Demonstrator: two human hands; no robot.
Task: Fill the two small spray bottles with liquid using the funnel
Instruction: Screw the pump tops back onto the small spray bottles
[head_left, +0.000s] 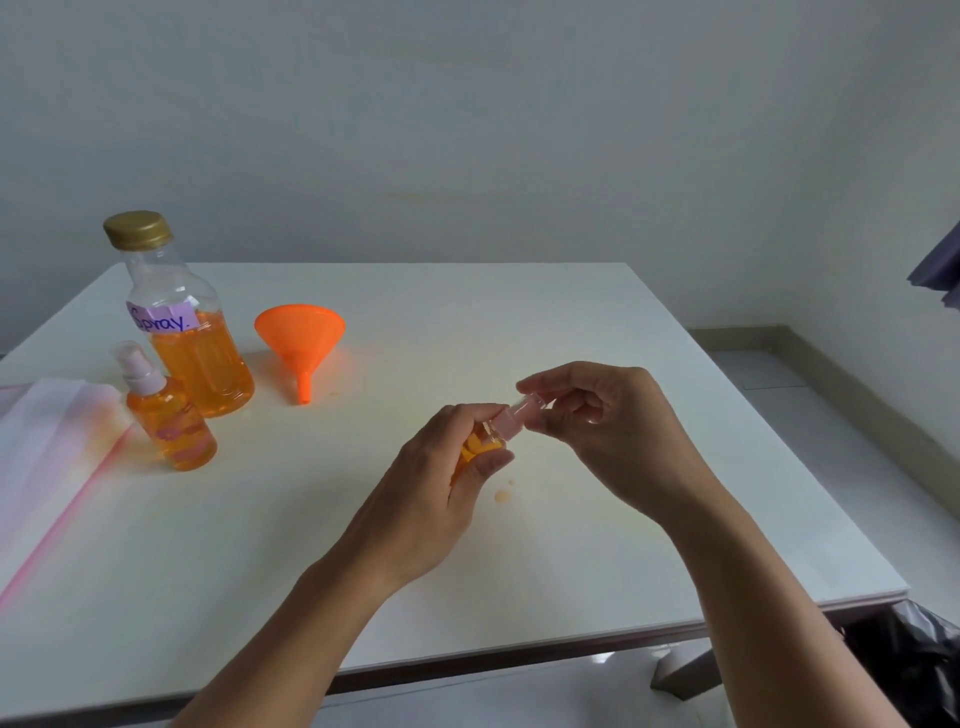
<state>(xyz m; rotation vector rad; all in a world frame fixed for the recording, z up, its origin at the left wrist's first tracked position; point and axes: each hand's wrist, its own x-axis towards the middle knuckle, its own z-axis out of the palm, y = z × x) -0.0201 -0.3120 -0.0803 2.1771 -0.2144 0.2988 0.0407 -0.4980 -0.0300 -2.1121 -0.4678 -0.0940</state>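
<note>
Spray bottles (171, 415) both orange-filled

A white bench (571, 322) stands against a plain pale wall (467, 104). On its left edge lies a see-through plastic bag (47, 457) with a pink strip along one side. A few small orange drops (502, 496) sit on the bench top near the middle. Low at the right, beside the bench, is something black and shiny (914, 670), maybe a bin bag. A bit of dark cloth (937, 270) peeks in at the right edge.
</note>
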